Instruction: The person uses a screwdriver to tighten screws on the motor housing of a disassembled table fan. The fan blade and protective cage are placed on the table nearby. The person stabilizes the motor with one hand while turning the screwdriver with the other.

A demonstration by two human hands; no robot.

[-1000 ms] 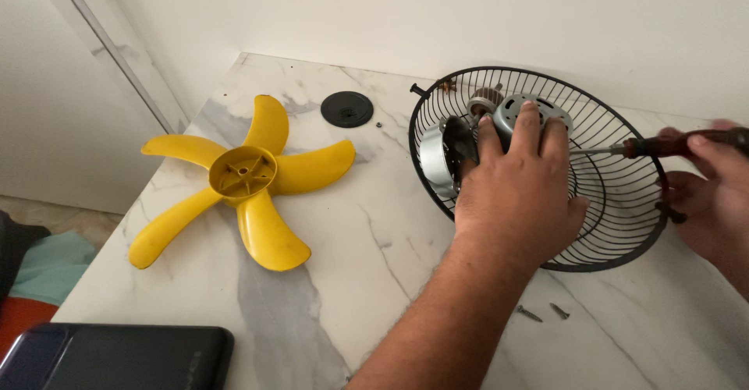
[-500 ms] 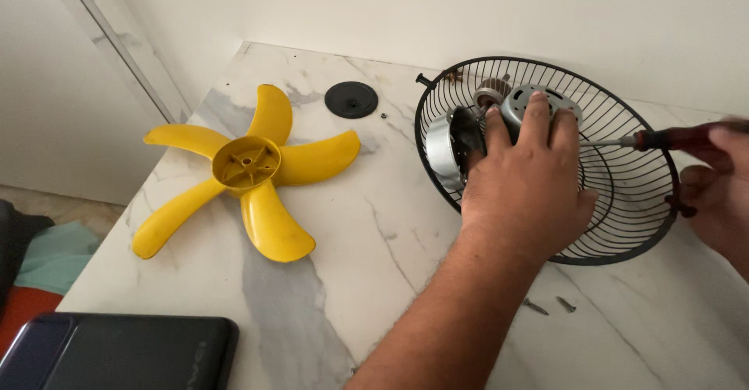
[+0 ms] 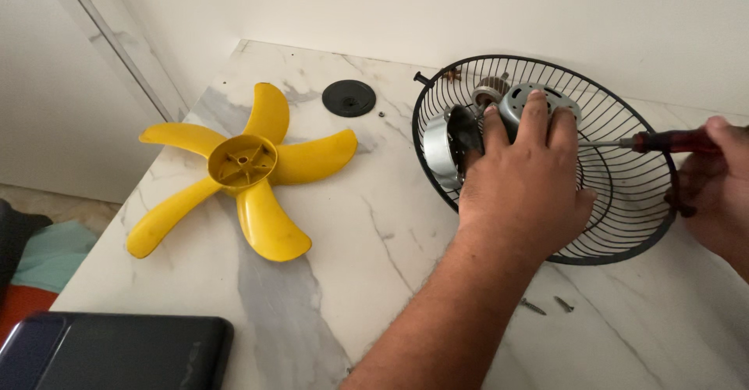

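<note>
The left hand (image 3: pixel 527 183) lies palm-down over the grey metal fan motor (image 3: pixel 515 109), fingers spread across its housing and curled on the top edge, pressing it in place inside the black wire fan guard (image 3: pixel 624 203). The motor sits in the upper left part of the guard's bowl, with a silver round end cap (image 3: pixel 438 150) showing just left of the fingers and a small shaft end above them.

The right hand (image 3: pixel 714 183) comes in from the right edge of the view and is closed around the dark red handle of a screwdriver (image 3: pixel 671 141). The thin metal shank runs leftward through the guard's wires toward the motor, its tip hidden behind the left hand's fingers. The two hands are apart, with the guard's right half between them.

The guard rests tilted on a white marble-patterned worktop (image 3: pixel 374 226). Two small loose screws (image 3: pixel 546 306) lie on the worktop just below the guard's lower rim. Well to the left lies a yellow five-bladed fan propeller (image 3: pixel 246 164), hub cavity facing up. Between it and the guard, nearer the wall, sits a round black plastic cap (image 3: pixel 349 97) with a tiny screw just beside it. A dark flat case (image 3: pixel 117 351) lies at the worktop's near left corner, and some folded cloth (image 3: pixel 47 253) shows on the floor beyond the edge.
</note>
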